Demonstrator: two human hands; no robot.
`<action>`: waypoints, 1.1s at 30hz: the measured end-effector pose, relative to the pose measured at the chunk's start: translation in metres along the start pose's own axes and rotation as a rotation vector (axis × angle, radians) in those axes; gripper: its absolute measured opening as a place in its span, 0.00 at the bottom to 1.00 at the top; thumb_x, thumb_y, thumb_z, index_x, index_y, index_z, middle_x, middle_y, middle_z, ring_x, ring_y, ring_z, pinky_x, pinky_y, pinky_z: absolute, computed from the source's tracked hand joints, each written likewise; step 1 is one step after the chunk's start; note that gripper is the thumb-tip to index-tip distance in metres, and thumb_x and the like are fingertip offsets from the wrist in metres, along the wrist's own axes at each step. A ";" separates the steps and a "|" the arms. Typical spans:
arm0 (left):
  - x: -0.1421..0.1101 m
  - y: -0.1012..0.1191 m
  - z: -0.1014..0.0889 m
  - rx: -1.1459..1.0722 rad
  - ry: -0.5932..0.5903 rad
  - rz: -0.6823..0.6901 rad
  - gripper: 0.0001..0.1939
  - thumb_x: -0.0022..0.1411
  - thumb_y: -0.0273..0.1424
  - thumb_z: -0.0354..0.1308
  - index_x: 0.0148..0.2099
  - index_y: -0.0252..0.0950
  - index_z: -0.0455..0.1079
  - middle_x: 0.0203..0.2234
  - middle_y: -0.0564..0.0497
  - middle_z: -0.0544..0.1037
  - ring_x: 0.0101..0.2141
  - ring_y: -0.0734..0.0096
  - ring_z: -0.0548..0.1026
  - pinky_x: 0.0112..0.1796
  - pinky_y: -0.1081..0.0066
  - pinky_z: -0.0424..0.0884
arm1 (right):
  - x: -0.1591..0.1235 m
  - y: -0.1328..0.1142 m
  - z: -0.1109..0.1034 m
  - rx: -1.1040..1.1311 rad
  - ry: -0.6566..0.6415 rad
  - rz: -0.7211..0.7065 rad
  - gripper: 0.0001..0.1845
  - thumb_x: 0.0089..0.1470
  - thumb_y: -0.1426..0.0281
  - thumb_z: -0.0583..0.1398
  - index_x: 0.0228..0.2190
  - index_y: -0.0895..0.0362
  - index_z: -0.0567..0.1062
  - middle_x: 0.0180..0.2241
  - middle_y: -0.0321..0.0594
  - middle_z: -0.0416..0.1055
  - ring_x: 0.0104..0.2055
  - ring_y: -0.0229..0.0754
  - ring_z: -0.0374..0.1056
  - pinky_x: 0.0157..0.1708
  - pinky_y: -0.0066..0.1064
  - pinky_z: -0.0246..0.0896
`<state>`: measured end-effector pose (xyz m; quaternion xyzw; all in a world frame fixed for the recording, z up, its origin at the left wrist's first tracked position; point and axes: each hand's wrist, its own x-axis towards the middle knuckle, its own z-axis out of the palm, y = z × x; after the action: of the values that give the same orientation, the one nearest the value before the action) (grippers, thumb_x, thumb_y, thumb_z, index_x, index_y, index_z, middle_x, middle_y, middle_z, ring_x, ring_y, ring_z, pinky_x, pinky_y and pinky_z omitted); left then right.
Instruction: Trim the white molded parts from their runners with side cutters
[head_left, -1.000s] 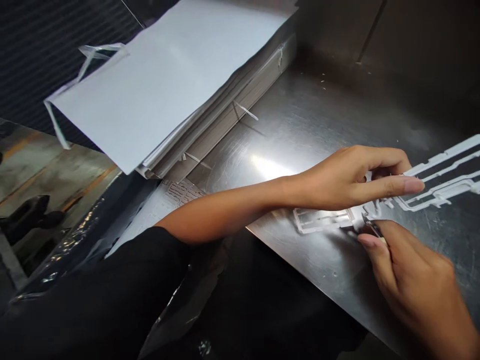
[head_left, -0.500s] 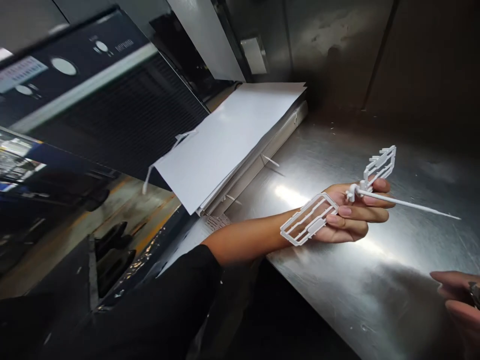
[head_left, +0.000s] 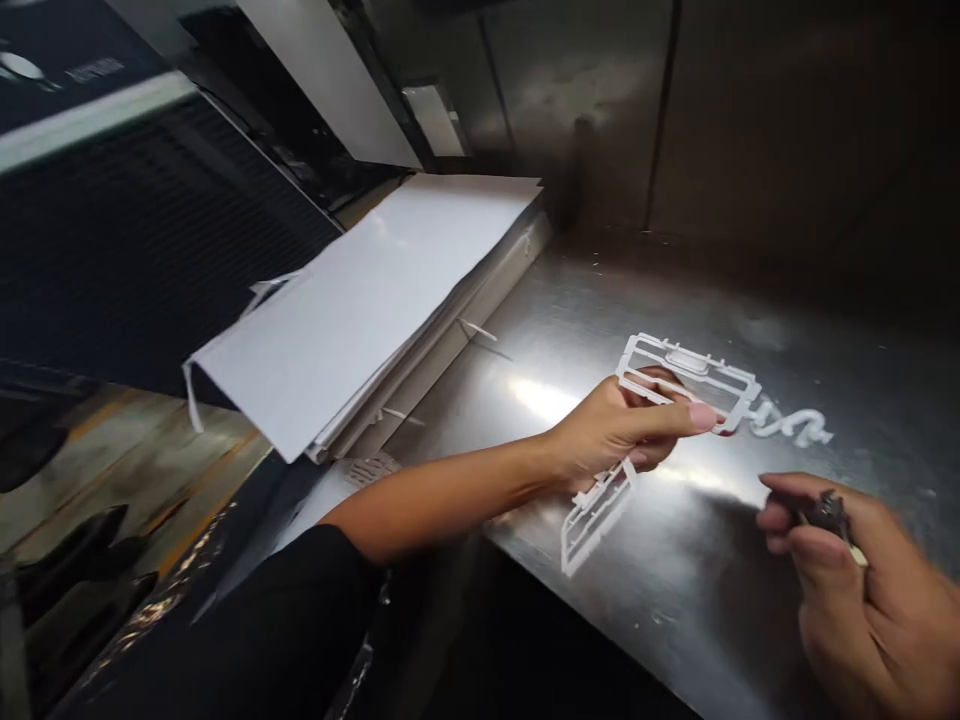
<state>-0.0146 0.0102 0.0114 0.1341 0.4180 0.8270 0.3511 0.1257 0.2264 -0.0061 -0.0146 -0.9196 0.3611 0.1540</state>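
Note:
My left hand (head_left: 611, 430) reaches over the metal table, its thumb pressed on a white plastic frame (head_left: 687, 361) with thin crossbars. A second, similar white frame (head_left: 600, 540) hangs below the same hand. Past the thumb, a curly white plastic runner (head_left: 810, 428) sticks out to the right, blurred; whether it joins the frame is hard to see. My right hand (head_left: 870, 590), at the lower right, is curled around a small dark metal tool (head_left: 831, 512) with a pale yellowish part. Most of the tool is hidden in the palm, so its kind does not show.
A stack topped with a white sheet (head_left: 375, 290) lies left of my hands, with thin white strips poking from its side. The shiny metal table (head_left: 675, 590) ends at a front edge beside my body. A dark machine (head_left: 112, 270) stands at left, a metal wall (head_left: 570, 90) behind.
My left hand has turned over, swinging the white frames round, and the curly runner now shows in place of the straight rod. My right hand has come further into view with the tool.

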 end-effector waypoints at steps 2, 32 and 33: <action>0.000 -0.005 0.007 0.049 0.068 0.014 0.19 0.63 0.36 0.83 0.36 0.30 0.77 0.21 0.60 0.65 0.18 0.85 0.58 0.19 0.80 0.51 | 0.006 -0.011 -0.004 0.032 -0.019 0.038 0.21 0.85 0.48 0.53 0.57 0.47 0.78 0.43 0.31 0.80 0.40 0.42 0.79 0.45 0.32 0.70; -0.015 -0.014 0.014 0.477 0.070 0.127 0.13 0.73 0.38 0.76 0.39 0.33 0.86 0.38 0.47 0.88 0.43 0.63 0.86 0.48 0.72 0.81 | 0.020 -0.001 -0.006 0.170 -0.151 -0.099 0.17 0.87 0.58 0.53 0.48 0.50 0.78 0.40 0.40 0.78 0.36 0.45 0.77 0.27 0.32 0.70; -0.015 -0.014 0.014 0.480 0.071 0.130 0.12 0.73 0.37 0.76 0.40 0.33 0.86 0.38 0.47 0.88 0.44 0.63 0.86 0.48 0.72 0.81 | 0.020 -0.001 -0.005 0.171 -0.153 -0.096 0.17 0.87 0.58 0.53 0.48 0.50 0.78 0.40 0.40 0.78 0.36 0.45 0.77 0.27 0.32 0.71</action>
<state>0.0099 0.0140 0.0104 0.2111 0.6049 0.7293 0.2402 0.1082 0.2319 0.0037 0.0704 -0.8942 0.4304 0.1014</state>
